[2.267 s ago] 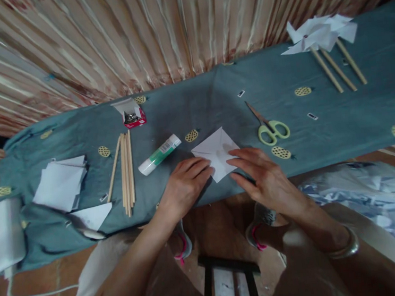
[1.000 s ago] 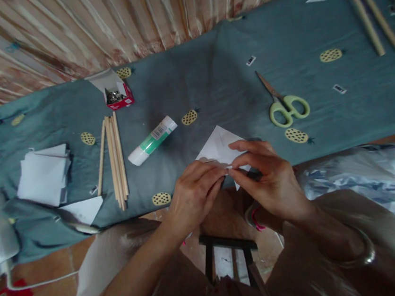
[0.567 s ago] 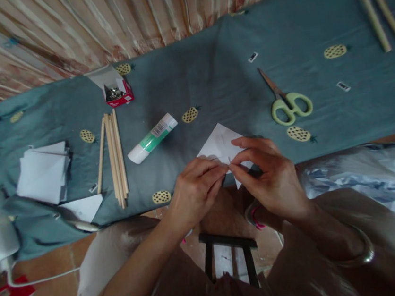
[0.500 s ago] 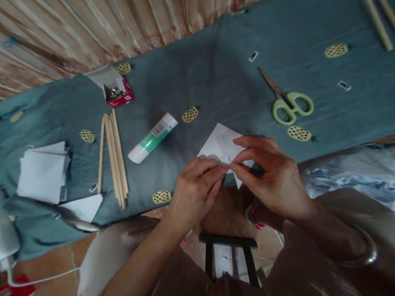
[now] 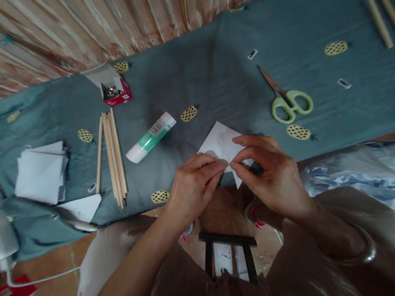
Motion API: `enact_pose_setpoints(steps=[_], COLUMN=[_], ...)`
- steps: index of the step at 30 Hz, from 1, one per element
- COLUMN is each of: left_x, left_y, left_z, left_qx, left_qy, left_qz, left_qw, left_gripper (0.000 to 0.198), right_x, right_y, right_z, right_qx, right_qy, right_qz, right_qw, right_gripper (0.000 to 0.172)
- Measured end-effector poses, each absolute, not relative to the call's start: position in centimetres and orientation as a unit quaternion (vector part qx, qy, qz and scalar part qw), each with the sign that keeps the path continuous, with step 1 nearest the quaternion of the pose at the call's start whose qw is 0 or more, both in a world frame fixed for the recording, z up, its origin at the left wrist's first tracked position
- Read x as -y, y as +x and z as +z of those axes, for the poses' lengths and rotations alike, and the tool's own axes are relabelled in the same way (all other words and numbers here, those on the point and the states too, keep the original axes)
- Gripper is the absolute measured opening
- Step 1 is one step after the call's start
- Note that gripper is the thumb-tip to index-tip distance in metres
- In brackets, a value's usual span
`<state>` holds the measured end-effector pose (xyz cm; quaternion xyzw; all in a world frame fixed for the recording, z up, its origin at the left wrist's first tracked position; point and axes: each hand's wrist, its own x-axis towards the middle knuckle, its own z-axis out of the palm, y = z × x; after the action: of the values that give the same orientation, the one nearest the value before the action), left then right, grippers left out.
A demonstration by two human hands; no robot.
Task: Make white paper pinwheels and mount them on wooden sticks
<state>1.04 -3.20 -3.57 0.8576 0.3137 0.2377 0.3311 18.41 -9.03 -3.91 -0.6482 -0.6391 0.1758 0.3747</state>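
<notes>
A white sheet of paper (image 5: 218, 138), cut or folded to points, lies at the table's near edge under both hands. My left hand (image 5: 199, 176) comes from the left, its thumb and fingers pinched at the middle of the paper. My right hand (image 5: 267, 166) meets it there from the right, thumb and forefinger closed together on the paper, the other fingers lifted a little. The fingertips almost touch and hide the spot they pinch. A glue stick (image 5: 151, 137) lies left of the paper; green-handled scissors (image 5: 286, 100) lie to its right with the blades pointing away.
Several wooden sticks (image 5: 114, 160) lie left of the glue stick. Behind them stands an open red box (image 5: 116, 93) of small metal pieces. A stack of white paper (image 5: 42, 175) is farther left. Paper pinwheels on sticks (image 5: 376, 9) rest at the far right.
The hands have barely moved; the left fingers shift slightly on the paper. The view has shifted a little.
</notes>
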Motion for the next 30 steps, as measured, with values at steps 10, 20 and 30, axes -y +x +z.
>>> enact_pose_setpoints(steps=[10,20,30], left_x=[3.2,3.3,4.0], left_y=[1.2,1.0,1.0], left_z=[-3.4,-3.4,-3.4], left_qx=[-0.314,-0.313,-0.320], left_qy=[0.859,0.861,0.881], left_qz=[0.233,0.232,0.206], left_qw=[0.331,0.326,0.281], left_gripper=[0.018,0.017,0.017], right_x=[9.3,9.5,9.4], right_y=[18.4,18.1,17.2], right_z=[-4.3,-4.9,-5.2], right_qx=[0.659,0.728,0.726], right_qy=[-0.630,-0.595,-0.602], right_qz=[0.162,0.101,0.111], right_qw=[0.379,0.326,0.314], right_gripper=[0.010,0.026,0.026])
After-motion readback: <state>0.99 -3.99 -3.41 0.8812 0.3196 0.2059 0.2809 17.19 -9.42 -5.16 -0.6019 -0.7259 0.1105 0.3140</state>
